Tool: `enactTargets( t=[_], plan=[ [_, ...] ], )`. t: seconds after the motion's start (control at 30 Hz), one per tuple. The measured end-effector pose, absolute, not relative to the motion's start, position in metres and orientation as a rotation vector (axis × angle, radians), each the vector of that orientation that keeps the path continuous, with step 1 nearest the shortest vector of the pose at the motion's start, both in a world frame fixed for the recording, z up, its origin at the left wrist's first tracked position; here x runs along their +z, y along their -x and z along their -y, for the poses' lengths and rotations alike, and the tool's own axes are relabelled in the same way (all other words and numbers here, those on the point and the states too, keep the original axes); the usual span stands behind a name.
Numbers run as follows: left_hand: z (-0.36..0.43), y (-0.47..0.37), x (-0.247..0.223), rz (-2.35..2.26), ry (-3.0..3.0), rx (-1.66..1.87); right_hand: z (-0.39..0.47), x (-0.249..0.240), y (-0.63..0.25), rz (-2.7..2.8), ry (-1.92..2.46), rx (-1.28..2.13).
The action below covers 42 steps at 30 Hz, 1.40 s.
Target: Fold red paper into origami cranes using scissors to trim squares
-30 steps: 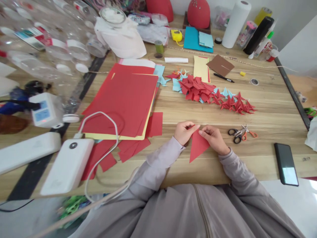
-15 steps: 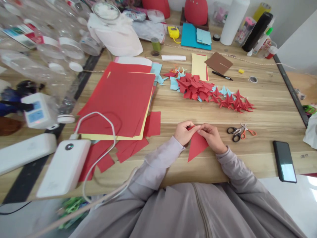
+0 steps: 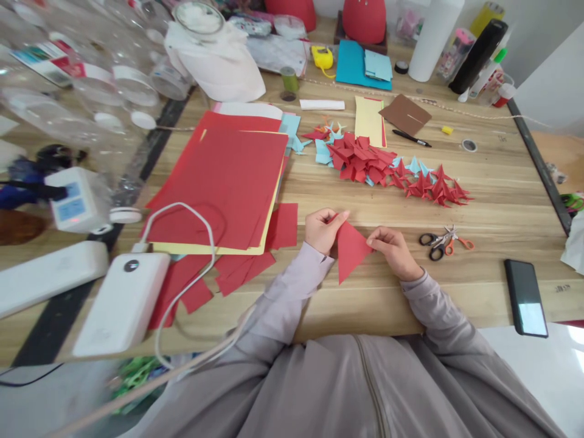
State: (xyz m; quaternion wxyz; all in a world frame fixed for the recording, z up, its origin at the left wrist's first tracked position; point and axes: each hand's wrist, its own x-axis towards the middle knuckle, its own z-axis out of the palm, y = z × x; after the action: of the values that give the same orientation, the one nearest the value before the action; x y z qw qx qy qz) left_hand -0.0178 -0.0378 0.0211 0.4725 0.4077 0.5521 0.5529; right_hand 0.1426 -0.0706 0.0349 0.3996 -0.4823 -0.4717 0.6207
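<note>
Two hands share one red paper triangle (image 3: 352, 246): the left hand (image 3: 322, 231) pinches its top corner, the right hand (image 3: 390, 249) grips its right corner between thumb and fingertips, and the free tip points bodyward between them. For a crisp crease, I'd match the corners exactly, keep the left pinch firm, then press outward with the right thumb. Far left of the left hand, a white, red and blue-green printed label (image 3: 39, 64) is too blurred to read.
</note>
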Motion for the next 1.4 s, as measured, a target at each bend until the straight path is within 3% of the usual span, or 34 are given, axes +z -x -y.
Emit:
enactTargets(
  t=[0.5, 0.77, 1.03, 1.4],
  plan=[
    [0.028, 0.027, 0.018, -1.384, -0.824, 1.534, 0.071, 0.040, -0.153, 1.151, 1.285, 1.420],
    [0.040, 0.013, 0.020, -1.296, -0.969, 1.353, 0.069, 0.036, -0.151, 1.228, 1.305, 1.404],
    [0.047, 0.016, 0.022, -1.041, -1.251, 0.911, 0.065, 0.041, -0.162, 1.057, 1.393, 1.369],
    [0.047, 0.020, 0.028, -0.919, -1.354, 0.792, 0.068, 0.041, -0.166, 1.140, 1.394, 1.387]
  ],
)
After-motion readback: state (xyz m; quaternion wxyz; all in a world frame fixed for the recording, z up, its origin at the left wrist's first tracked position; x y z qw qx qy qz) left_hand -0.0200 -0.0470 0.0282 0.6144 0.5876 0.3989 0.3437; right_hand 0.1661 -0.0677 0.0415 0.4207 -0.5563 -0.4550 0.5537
